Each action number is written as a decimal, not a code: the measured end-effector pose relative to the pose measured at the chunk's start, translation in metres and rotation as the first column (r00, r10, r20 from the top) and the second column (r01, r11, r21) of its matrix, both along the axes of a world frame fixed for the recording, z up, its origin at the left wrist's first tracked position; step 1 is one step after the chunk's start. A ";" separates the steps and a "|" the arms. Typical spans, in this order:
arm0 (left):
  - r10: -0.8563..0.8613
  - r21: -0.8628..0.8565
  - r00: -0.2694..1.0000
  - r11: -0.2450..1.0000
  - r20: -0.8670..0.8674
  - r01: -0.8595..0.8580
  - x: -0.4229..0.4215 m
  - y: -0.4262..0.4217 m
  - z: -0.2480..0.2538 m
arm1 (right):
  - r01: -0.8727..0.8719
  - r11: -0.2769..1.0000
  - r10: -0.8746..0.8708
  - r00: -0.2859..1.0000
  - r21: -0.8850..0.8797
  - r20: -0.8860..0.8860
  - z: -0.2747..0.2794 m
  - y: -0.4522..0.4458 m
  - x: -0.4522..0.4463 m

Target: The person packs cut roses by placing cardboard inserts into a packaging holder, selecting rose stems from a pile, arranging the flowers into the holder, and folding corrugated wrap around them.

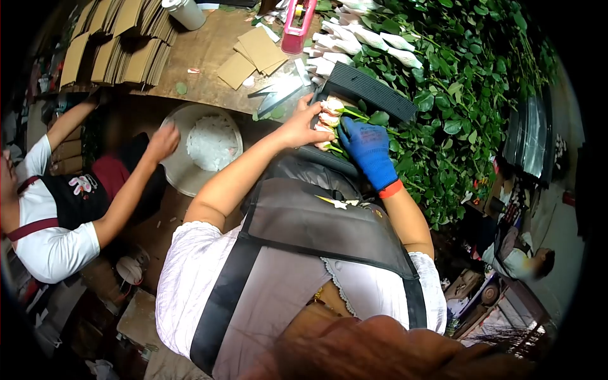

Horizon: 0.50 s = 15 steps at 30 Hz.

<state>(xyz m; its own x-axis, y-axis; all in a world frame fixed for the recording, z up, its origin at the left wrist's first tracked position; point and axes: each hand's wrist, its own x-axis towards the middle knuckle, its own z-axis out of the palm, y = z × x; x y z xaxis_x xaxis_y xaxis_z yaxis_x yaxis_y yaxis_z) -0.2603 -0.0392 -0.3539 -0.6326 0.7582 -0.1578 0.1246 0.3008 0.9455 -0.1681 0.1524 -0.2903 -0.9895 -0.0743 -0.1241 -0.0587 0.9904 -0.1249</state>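
Observation:
My bare left hand (303, 126) curls its thumb and fingers around a short row of pale pink-white roses (330, 119). Against the green stems just right of the blooms, my right hand (367, 149), in a blue knitted glove with an orange cuff, has its fingers closed; its fingertips are partly hidden. The flowers lie in a black ribbed trough (370, 92), whose near wall shows below my hands. Beyond it are several blooms in white net sleeves (345, 41). Leafy rose stems (453, 107) are heaped to the right.
Cardboard pieces (253, 57) and a pink tape dispenser (297, 25) lie on the wooden table (196, 54). Stacked cardboard (120, 47) and a white cup (184, 12) stand farther left. A bucket (175, 168) holds white scraps. A co-worker (69, 190) sits at left; another person (519, 256) is at far right.

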 end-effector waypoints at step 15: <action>0.188 0.046 0.981 0.982 -0.057 -0.185 0.003 0.013 0.008 | 0.133 0.991 -0.133 0.991 0.007 -0.013 0.022 0.008 -0.021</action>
<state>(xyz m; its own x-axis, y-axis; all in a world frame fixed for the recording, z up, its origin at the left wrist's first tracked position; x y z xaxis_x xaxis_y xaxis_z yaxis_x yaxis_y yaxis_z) -0.2571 -0.0266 -0.3463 -0.7711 0.6308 -0.0865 0.1273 0.2858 0.9498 -0.1888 0.1604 -0.2679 -0.9920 0.0592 -0.1118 0.0723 0.9905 -0.1169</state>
